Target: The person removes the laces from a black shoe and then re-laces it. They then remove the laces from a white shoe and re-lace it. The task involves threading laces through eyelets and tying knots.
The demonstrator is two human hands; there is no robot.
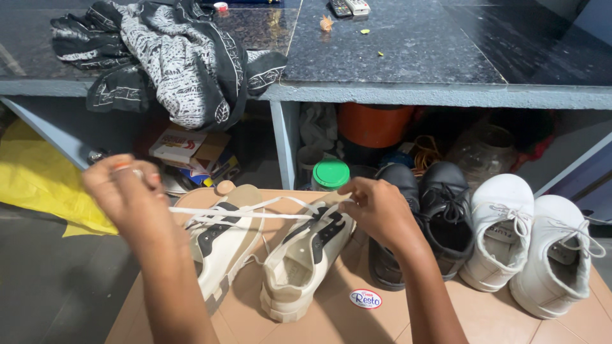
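White lace (245, 213) — stretched taut, pinched between left hand (127, 191) and right hand (376, 207).

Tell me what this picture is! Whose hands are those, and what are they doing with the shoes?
The camera sits on a person's head and looks down, so you see that person's own two hands. The left hand and the right hand each pinch an end of a white shoelace, stretched tight between them. Under the lace stand two cream sneakers with black stripes on a brown tiled stool or table. Beside them sit a pair of black shoes and a pair of white shoes. Behind is a dark stone counter with a black-and-white cloth heaped on it.
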